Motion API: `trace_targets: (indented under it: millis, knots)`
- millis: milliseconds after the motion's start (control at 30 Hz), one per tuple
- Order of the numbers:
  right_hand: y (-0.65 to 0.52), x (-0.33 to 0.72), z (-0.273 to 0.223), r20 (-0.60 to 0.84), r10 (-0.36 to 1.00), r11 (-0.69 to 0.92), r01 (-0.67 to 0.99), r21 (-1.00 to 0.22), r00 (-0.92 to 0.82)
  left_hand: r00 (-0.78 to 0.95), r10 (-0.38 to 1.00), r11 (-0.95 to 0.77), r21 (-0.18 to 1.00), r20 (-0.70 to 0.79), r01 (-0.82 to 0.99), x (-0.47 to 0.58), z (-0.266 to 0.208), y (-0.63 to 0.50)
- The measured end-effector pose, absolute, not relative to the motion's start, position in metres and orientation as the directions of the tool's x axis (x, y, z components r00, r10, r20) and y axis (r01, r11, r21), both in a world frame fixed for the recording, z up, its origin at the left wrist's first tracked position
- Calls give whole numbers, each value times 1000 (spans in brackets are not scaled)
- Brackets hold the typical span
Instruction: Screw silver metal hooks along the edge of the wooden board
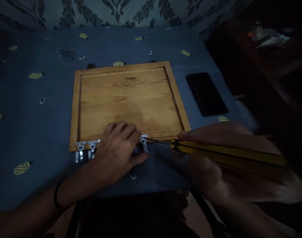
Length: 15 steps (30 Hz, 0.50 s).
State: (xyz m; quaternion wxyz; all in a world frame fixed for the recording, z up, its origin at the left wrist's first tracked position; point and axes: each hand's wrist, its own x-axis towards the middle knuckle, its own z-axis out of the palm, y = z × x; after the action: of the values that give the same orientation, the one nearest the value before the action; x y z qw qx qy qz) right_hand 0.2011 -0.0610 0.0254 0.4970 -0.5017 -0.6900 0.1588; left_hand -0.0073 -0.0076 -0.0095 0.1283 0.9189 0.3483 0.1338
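Closest to the lens, blurred and dim: right hand (240,185), wrapped around a screwdriver (227,155) with a ridged yellow-and-black handle and thin metal shaft. Beneath, wide blue cloth (51,125) printed with yellow pineapples. On the cloth, shallow framed panel of light brown wood (126,102), long axis running left to right. Over its near rim, left hand (121,147), fingers close together, thumb spread apart; cannot tell whether gripping anything underneath. Right of the panel, flat black rectangular phone (207,94), apart from both hands. Along the near rim, at left, two small silver metal hooks (80,148), side by side. Beside the left forefinger and thumb, another silver metal hook (144,140), met or nearly met by the screwdriver's tip; lies left of the right hand, in line with the shaft, much nearer the left hand. Just right, tiny dark holes (162,137) in the rim.
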Motion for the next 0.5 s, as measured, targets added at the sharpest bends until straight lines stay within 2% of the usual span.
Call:
trace_targets:
  millis: [133, 233, 333, 500]
  knots:
    - [-64, 204, 23, 558, 830, 441, 583, -682, 25, 713, 681, -719, 341, 169, 606, -7, -9, -8]
    - [-63, 202, 14, 609, 791, 477, 572, -667, 50, 709, 685, -715, 338, 167, 612, -7, -9, -8]
    - [-62, 202, 6, 582, 811, 461, 550, -697, 57, 711, 687, -714, 324, 151, 620, -7, -8, -8]
    - [-61, 204, 1, 621, 783, 518, 517, -682, 35, 715, 687, -710, 330, 129, 623, -7, -7, -9]
